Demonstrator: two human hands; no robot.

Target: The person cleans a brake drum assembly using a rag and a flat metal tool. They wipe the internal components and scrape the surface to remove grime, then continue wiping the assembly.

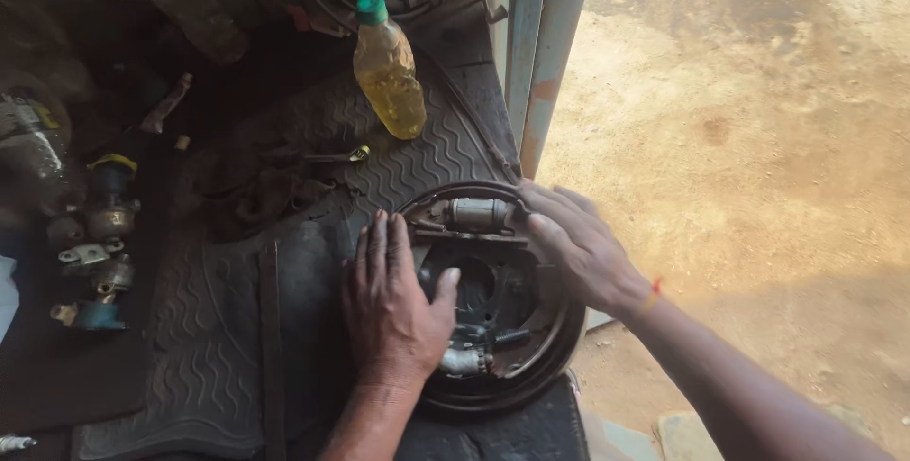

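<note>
Down on the vehicle floor, a dark ribbed rubber mat (209, 328) covers most of it, wavy grooves running across. At the far edge, near the blue door post, a plastic bottle of yellow oil (389, 72) with a green cap stands upright on the mat. At the right edge lies the round brake drum plate (502, 376), flat, right beside the sill. Mid-mat, a small metal tool (346, 155) lies loose. Along the left edge sits a cluster of metal and blue cylinder parts (100, 253).
</note>
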